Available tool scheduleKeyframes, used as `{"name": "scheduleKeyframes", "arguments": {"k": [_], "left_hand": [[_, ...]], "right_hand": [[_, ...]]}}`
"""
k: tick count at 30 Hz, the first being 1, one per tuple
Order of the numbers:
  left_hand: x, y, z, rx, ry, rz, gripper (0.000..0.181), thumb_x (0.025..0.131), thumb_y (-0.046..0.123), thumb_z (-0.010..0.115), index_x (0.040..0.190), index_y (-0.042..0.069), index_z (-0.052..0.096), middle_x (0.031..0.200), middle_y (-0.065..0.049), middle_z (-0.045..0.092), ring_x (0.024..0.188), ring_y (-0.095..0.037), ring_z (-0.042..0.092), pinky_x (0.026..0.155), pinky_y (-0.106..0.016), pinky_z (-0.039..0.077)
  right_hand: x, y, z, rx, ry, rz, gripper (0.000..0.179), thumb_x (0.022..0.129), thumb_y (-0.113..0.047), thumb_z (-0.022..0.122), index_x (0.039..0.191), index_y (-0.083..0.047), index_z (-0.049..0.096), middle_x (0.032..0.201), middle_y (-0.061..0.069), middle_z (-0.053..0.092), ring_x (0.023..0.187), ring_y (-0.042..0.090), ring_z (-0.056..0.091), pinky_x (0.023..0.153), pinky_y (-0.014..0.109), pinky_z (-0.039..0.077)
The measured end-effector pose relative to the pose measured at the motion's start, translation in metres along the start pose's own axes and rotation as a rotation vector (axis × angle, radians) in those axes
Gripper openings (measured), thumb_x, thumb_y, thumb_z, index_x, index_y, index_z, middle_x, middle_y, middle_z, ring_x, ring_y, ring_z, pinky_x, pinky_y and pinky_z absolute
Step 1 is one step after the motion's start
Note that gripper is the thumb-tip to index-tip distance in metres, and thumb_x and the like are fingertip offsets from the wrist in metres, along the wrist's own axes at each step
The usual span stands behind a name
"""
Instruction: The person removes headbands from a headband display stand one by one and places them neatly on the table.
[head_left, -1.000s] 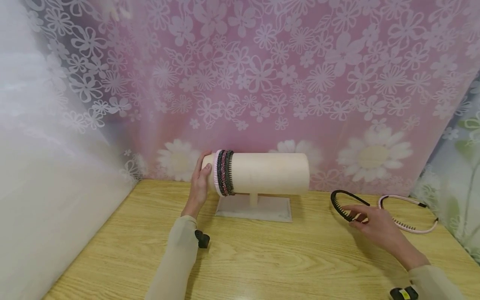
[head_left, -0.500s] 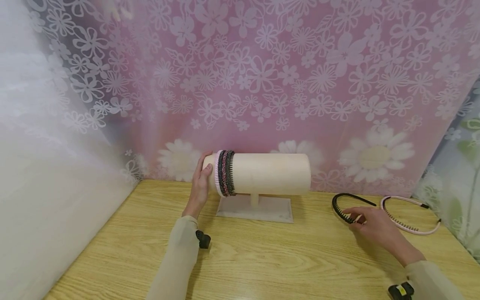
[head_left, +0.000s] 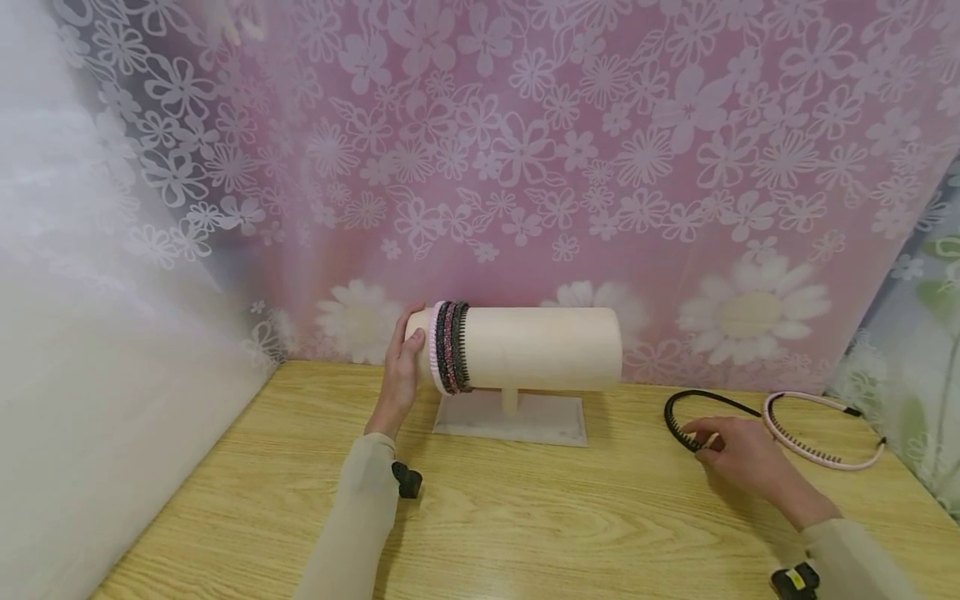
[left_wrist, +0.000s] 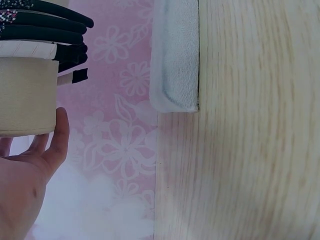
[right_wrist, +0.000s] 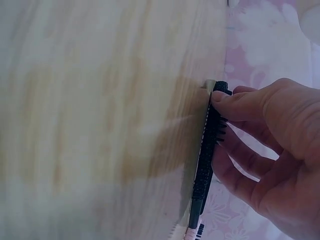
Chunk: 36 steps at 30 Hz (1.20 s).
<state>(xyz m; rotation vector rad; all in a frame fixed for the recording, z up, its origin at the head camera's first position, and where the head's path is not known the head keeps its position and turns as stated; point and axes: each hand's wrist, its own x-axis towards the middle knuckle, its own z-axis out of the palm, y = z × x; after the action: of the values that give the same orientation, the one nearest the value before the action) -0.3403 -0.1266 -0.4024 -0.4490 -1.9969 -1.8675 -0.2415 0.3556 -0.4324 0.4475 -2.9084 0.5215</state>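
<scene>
My left hand (head_left: 400,375) grips the left end of a cream cylindrical headband stand (head_left: 543,346), thumb in front and fingers behind. Right beside that hand, a pale pink headband (head_left: 437,346) and several dark glittery headbands (head_left: 454,346) sit close together round the cylinder. In the left wrist view their dark ends (left_wrist: 70,31) stick out past the cylinder. At the right, my right hand (head_left: 742,450) pinches a black toothed headband (head_left: 670,415) between thumb and fingers, low over the table. The right wrist view shows the thumb on the black headband's textured band (right_wrist: 206,155).
A second pink toothed headband (head_left: 806,452) lies on the wood-grain table (head_left: 525,517) just right of my right hand. The stand's flat pale base (head_left: 551,421) rests near the back edge. A pink flowered curtain (head_left: 510,167) hangs behind the table.
My right hand has shifted slightly left along the black headband, whose far arm has swung a little to the right. The left hand stays on the stand.
</scene>
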Motion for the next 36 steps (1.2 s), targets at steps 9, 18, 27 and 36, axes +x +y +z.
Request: {"name": "scheduleKeyframes", "arguments": {"k": [9, 18, 27, 36], "left_hand": [[-0.001, 0.001, 0.000, 0.009, 0.009, 0.009, 0.046, 0.106, 0.037, 0.039, 0.152, 0.034, 0.044, 0.137, -0.008, 0.056, 0.100, -0.024, 0.060, 0.079, -0.036, 0.053], [-0.002, 0.000, 0.001, 0.015, 0.003, 0.007, 0.049, 0.106, 0.038, 0.039, 0.154, 0.030, 0.042, 0.137, -0.009, 0.055, 0.098, -0.023, 0.060, 0.076, -0.034, 0.053], [-0.001, 0.000, 0.001, 0.026, 0.004, 0.003, 0.050, 0.106, 0.039, 0.038, 0.155, 0.029, 0.041, 0.135, -0.010, 0.056, 0.098, -0.023, 0.059, 0.076, -0.036, 0.053], [-0.002, 0.002, 0.001, 0.043, 0.012, 0.000, 0.049, 0.105, 0.040, 0.039, 0.154, 0.033, 0.042, 0.134, -0.011, 0.057, 0.097, -0.022, 0.060, 0.075, -0.035, 0.053]], "right_hand": [[0.001, -0.002, -0.001, 0.009, -0.020, 0.010, 0.032, 0.081, -0.004, 0.080, 0.113, -0.006, 0.075, 0.089, 0.001, 0.073, 0.070, 0.012, 0.068, 0.061, 0.034, 0.055], [-0.003, 0.000, -0.003, 0.018, -0.034, -0.008, 0.032, 0.082, -0.001, 0.077, 0.114, -0.004, 0.075, 0.095, 0.007, 0.075, 0.075, 0.018, 0.070, 0.063, 0.035, 0.056], [-0.008, 0.001, -0.003, 0.025, 0.005, -0.022, 0.030, 0.082, -0.002, 0.079, 0.112, -0.004, 0.075, 0.099, 0.011, 0.076, 0.081, 0.025, 0.071, 0.067, 0.038, 0.058], [-0.008, -0.001, -0.010, 0.066, 0.120, -0.023, 0.032, 0.094, -0.009, 0.071, 0.124, 0.000, 0.070, 0.115, 0.028, 0.072, 0.095, 0.044, 0.069, 0.071, 0.051, 0.058]]}}
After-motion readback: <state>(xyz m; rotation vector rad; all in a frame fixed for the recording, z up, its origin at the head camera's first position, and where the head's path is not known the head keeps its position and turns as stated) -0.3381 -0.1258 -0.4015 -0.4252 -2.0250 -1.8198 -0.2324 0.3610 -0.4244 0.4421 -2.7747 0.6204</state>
